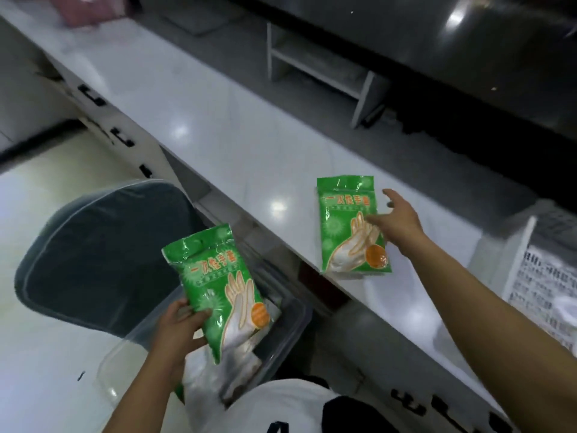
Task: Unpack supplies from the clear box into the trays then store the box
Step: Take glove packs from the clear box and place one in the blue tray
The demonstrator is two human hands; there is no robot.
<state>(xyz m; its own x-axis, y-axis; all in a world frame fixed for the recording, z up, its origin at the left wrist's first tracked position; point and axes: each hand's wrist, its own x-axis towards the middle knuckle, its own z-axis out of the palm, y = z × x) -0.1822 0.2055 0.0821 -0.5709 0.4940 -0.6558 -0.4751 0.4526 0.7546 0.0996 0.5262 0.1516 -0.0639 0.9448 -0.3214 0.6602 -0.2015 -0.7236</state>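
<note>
Near left, the left hand pinches a green glove packet by its edge above the clear box, apparently lifting it out. Farther right, the right hand, fingers spread, rests over a second packet lying flat on the white counter, probably just setting it down; the white tray is at the far right.

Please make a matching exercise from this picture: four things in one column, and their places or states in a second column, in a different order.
1. left hand
2. right hand
3. clear box
4. white basket

A. far right on the counter
B. grips a green glove packet
C. open, over the packet on the counter
D. low, beside the grey chair

Pairs: 1-B, 2-C, 3-D, 4-A
</note>
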